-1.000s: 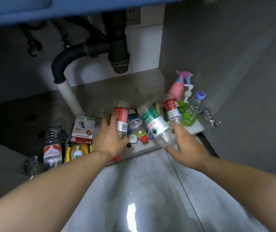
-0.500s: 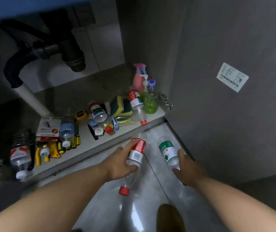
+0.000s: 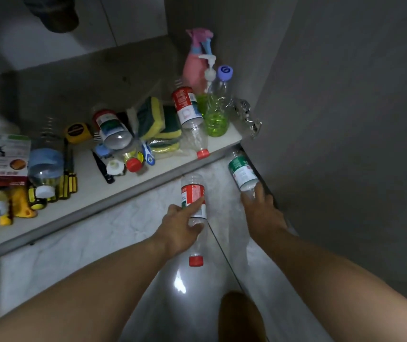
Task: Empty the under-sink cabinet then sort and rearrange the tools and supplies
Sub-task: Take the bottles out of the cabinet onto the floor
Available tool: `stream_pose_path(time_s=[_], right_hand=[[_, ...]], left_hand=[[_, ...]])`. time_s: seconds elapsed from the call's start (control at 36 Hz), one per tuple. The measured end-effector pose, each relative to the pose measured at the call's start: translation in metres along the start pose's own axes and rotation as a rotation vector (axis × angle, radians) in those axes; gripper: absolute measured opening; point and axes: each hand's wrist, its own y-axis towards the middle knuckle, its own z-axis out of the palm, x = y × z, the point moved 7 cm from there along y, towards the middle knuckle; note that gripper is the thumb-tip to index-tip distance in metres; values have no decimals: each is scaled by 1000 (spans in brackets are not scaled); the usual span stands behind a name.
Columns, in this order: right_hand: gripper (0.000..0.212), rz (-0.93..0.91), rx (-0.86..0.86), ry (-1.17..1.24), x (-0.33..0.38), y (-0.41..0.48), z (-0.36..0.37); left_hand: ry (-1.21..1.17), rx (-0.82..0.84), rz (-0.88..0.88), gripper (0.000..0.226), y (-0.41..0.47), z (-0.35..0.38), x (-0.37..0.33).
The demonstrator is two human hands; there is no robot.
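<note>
The left hand point(image 3: 180, 230) grasps a clear bottle with a red label point(image 3: 193, 201), fingers wrapped round its middle, red cap point(image 3: 195, 261) pointing to 6 o'clock over the pale floor point(image 3: 74, 248). The right hand point(image 3: 261, 211) grasps a bottle with a green label point(image 3: 242, 172) by its lower end; this bottle lies at 2 o'clock from the first, close beside the grey cabinet door point(image 3: 345, 119). Both bottles are outside the cabinet, just in front of its shelf edge point(image 3: 113, 193). On the shelf, at 12 o'clock from the hands, another red-label bottle point(image 3: 187, 112) lies tilted with its cap at the edge. A green soap bottle point(image 3: 216, 117) and a pink sprayer point(image 3: 195, 65) stand at 1 o'clock. Sponges point(image 3: 160, 122) lie at 11 o'clock, with a yellow tape measure point(image 3: 77, 130), screwdrivers point(image 3: 68, 174) and a box point(image 3: 2, 156) further towards 10 o'clock.
</note>
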Motion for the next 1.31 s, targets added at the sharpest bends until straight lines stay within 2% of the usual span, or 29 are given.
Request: stream_pose_path(time_s=[0.14,0.25,0.31,0.36,0.42,0.47,0.61,0.69,0.75,0.81,0.86,0.89,1.06,1.19,1.25,1.31], right_hand=[[91,50,55,61,-3,4,11],[63,-47,-154,240,2,-8,4],[46,-100,-212,431,8,-14,7],[43,-50,-53,758,14,-18,18],[55,3,167,1059,27,-18,34],[65,17,193,1155,35,-14,39],[79,197,65,1092,25,4,39],[86,190,-12,964,25,9,34],[84,136,-141,723,25,6,22],[77,-25,-234,418,38,1,11],[71,-169,-212,226,52,-3,13],[68,-184,-173,194,56,-4,16],[68,-106,-20,159,44,0,11],[74,-105,32,188,26,6,-7],[69,-121,14,264,26,10,-18],[57,-175,-95,387,27,15,-41]], left_hand=[[-26,-28,-27,68,27,11,-2],[-48,-40,-49,71,40,18,-14],[-82,-36,-71,75,44,18,-21],[-155,-3,-83,78,47,20,-28],[-311,52,-67,78,46,22,-37],[-461,102,-58,77,42,21,-45],[-579,171,-102,69,29,11,-46],[-565,181,-140,65,23,2,-39],[-487,176,-148,61,20,-6,-32],[-354,163,-117,52,17,-17,-28],[-212,142,-65,41,15,-30,-25],[-140,137,-38,37,14,-37,-23],[225,126,137,37,10,-81,-24],[350,3,248,37,3,-120,-23],[359,-73,290,35,-2,-136,-22],[349,-193,317,29,-6,-153,-19]])
